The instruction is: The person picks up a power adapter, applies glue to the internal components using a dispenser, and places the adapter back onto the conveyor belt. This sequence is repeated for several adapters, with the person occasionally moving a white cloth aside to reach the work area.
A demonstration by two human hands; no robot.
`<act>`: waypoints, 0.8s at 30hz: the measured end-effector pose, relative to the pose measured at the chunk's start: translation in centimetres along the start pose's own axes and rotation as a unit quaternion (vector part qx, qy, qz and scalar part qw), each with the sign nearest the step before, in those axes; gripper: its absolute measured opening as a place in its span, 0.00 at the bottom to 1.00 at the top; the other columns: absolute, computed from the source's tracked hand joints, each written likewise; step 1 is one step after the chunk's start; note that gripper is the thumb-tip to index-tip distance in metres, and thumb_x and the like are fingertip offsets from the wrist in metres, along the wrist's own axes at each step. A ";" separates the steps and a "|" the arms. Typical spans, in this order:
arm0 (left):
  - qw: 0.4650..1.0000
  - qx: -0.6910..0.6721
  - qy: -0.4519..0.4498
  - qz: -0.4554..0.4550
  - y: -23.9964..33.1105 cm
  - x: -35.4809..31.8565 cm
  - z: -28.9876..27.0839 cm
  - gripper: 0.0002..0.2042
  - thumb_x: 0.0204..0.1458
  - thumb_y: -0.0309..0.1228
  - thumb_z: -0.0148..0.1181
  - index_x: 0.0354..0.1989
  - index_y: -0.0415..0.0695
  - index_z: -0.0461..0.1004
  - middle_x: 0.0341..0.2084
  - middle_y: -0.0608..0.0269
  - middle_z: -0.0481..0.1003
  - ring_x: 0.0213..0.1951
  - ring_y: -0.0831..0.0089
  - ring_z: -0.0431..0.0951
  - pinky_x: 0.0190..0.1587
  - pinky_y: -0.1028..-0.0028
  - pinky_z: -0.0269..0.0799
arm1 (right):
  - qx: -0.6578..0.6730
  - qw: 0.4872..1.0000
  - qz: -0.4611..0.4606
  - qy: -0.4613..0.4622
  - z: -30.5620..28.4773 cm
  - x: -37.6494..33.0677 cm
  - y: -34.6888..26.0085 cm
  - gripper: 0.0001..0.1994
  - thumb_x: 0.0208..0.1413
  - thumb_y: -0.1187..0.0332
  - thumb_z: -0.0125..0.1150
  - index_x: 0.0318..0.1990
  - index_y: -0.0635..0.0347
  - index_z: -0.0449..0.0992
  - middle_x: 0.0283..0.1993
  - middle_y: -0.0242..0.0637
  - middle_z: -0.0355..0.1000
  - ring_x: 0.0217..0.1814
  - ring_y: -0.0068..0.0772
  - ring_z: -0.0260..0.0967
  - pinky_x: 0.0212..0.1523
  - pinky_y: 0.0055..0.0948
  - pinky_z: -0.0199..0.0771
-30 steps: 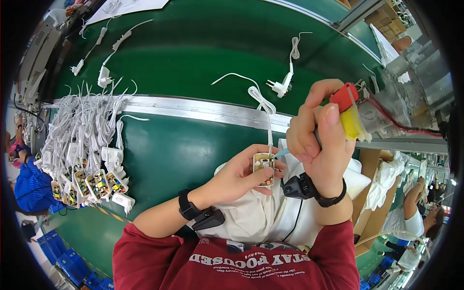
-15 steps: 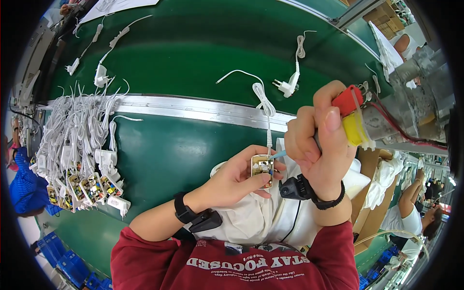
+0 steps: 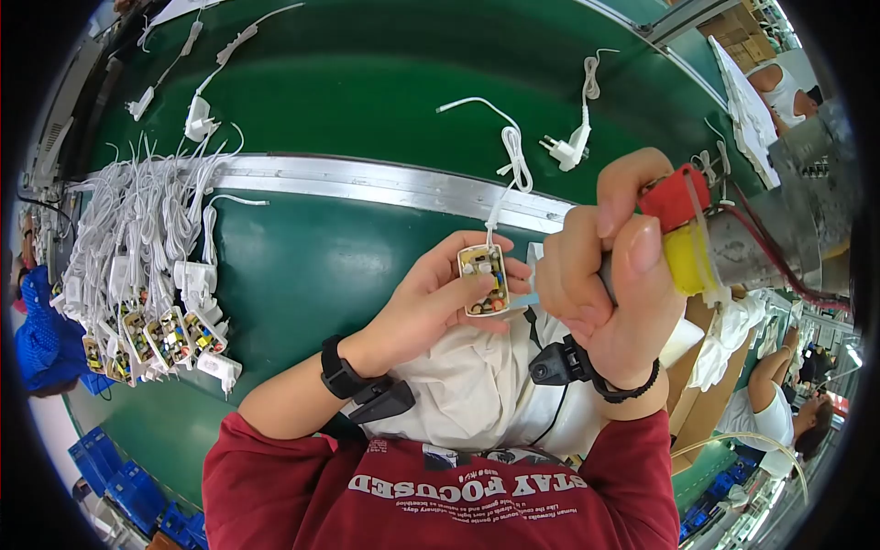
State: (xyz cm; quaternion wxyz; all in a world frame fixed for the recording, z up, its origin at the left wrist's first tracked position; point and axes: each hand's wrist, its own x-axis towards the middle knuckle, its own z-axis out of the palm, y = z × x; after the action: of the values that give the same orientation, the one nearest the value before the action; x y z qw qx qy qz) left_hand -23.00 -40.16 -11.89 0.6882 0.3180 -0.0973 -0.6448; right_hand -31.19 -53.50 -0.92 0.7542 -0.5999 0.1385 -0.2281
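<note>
Head view shows the left hand [image 3: 431,289] grasping a white adapter [image 3: 483,280] by its sides, the thumb lying along the near edge and the fingers wrapped behind. The adapter is held above a white cloth [image 3: 449,380], just in front of the person, with its uncovered side facing up, so the small parts on its circuit board show. A white cord [image 3: 515,158] runs from the adapter's far end across a metal rail [image 3: 367,183] to the far green surface [image 3: 339,101], where its tied coil lies.

The right hand [image 3: 616,280] is clenched around a tool [image 3: 689,252] that has a red piece, a yellow band and a thick grey body with red wires behind. Its pale blue tip [image 3: 525,301] points left at the adapter's right edge, very near it; whether the two touch, I cannot tell.

Left of the hands, a heap of similar adapters [image 3: 170,335] lies on the near green table [image 3: 312,261], their bundled white cords trailing away over the rail. Another corded plug [image 3: 570,147] rests on the far surface, right of the coil. A cardboard box [image 3: 692,403] stands beyond the right forearm.
</note>
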 end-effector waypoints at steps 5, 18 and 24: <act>1.000 0.000 -0.005 0.003 -0.1 0.0 0.0 0.17 0.62 0.27 0.46 0.59 0.43 0.59 0.52 0.54 0.71 0.52 0.67 0.74 0.45 0.69 0.79 | -0.088 0.995 -0.032 -0.037 0.3 0.2 0.5 0.19 0.63 0.48 0.47 0.36 0.53 0.54 0.11 0.24 0.49 0.09 0.15 0.41 0.11 0.20 0.42; 0.997 -0.068 -0.047 0.009 -0.3 0.1 0.0 0.19 0.64 0.31 0.44 0.63 0.44 0.55 0.58 0.53 0.65 0.59 0.65 0.68 0.55 0.62 0.74 | -0.096 0.992 -0.049 -0.071 0.1 0.0 0.6 0.21 0.63 0.45 0.47 0.40 0.54 0.55 0.11 0.24 0.50 0.09 0.14 0.43 0.11 0.20 0.44; 0.997 -0.061 -0.056 0.001 -0.2 -0.1 0.1 0.19 0.65 0.30 0.42 0.64 0.44 0.54 0.56 0.57 0.64 0.57 0.67 0.69 0.57 0.61 0.72 | -0.010 0.999 0.006 -0.038 0.1 -0.5 1.0 0.21 0.55 0.52 0.61 0.38 0.59 0.60 0.23 0.26 0.60 0.22 0.14 0.56 0.23 0.18 0.57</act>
State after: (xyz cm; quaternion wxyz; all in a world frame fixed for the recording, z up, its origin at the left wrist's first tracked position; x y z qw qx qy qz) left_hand -23.27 -40.10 -11.93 0.7004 0.2389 -0.0964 -0.6657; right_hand -31.36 -52.96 -1.89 0.7542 -0.6149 0.1154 -0.1994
